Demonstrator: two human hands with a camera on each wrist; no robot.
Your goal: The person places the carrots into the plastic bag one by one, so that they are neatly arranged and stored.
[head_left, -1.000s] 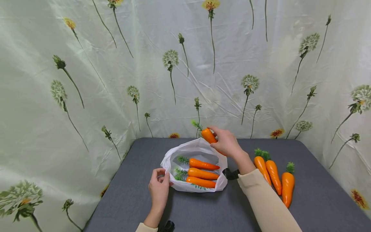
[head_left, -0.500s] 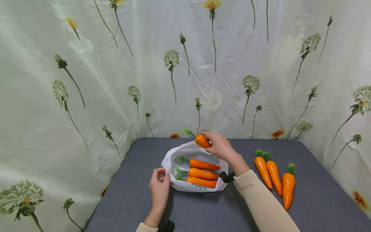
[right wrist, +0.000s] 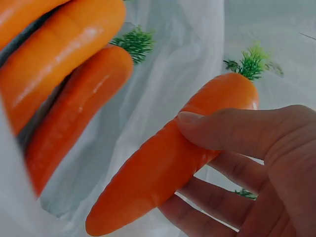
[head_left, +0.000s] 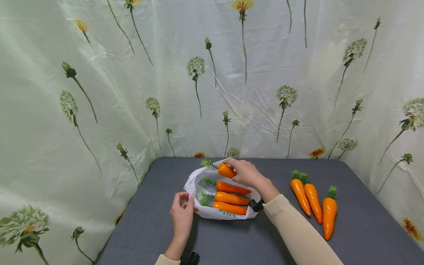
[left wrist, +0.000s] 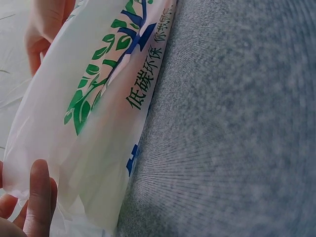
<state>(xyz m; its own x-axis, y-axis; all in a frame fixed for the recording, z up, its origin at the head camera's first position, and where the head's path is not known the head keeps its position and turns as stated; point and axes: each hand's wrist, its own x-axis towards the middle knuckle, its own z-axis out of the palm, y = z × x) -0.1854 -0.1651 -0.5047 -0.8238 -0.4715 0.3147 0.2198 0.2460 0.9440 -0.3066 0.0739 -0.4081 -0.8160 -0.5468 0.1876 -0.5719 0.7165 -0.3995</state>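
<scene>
from where i stand, a hanging sheet (head_left: 33,147) printed with dandelions rises on the left and runs along behind the grey counter (head_left: 149,235). next comes the person's left hand (head_left: 183,211), its fingers bent in at the left rim of a white plastic bag (head_left: 215,213), pinching the plastic; i see nothing else in their hold. the bag sits on the counter with its mouth spread wide. inside it, three carrots (head_left: 232,199) lie side by side, leafy tops to the left and tips to the right.

over the far part of the mouth, the right hand (head_left: 246,173) holds a fourth carrot (head_left: 226,170), its leafy top pointing left against the far rim. the fingers are parted only as far as the carrot's girth, thumb on one side and the rest curled round the other, and the tip sticks out free. whether the carrot touches the plastic, i can't tell. i take the step in hand to be lowering it in with the others. the next move seems to call for setting it down behind the rearmost one, then loosening the right grip without dragging the rim, with the left hand steadying the bag.

furthest right, three more carrots (head_left: 313,202) lie on the counter, two close together and one nearer the person; they look like later turns.
</scene>
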